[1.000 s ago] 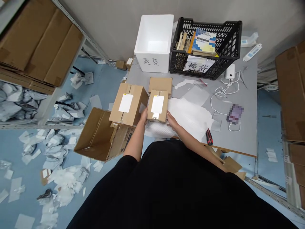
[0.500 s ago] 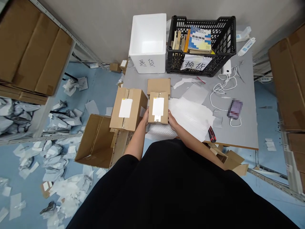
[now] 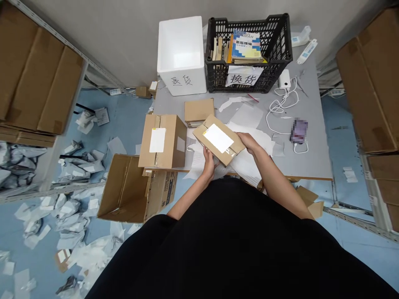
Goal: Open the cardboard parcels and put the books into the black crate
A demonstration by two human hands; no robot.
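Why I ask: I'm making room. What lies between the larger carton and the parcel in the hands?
In the head view, white paper lies on the grey table between the larger carton and the parcel, held by left hand and right hand.

At the far end of the grey surface (image 3: 307, 160), a white foam box (image 3: 181, 54) stands beside a black plastic crate (image 3: 279, 50) of books. A white power bank (image 3: 284, 79) trails its white cable (image 3: 277, 109), and crumpled white mailers (image 3: 73, 211) litter the blue floor (image 3: 124, 104) at left.
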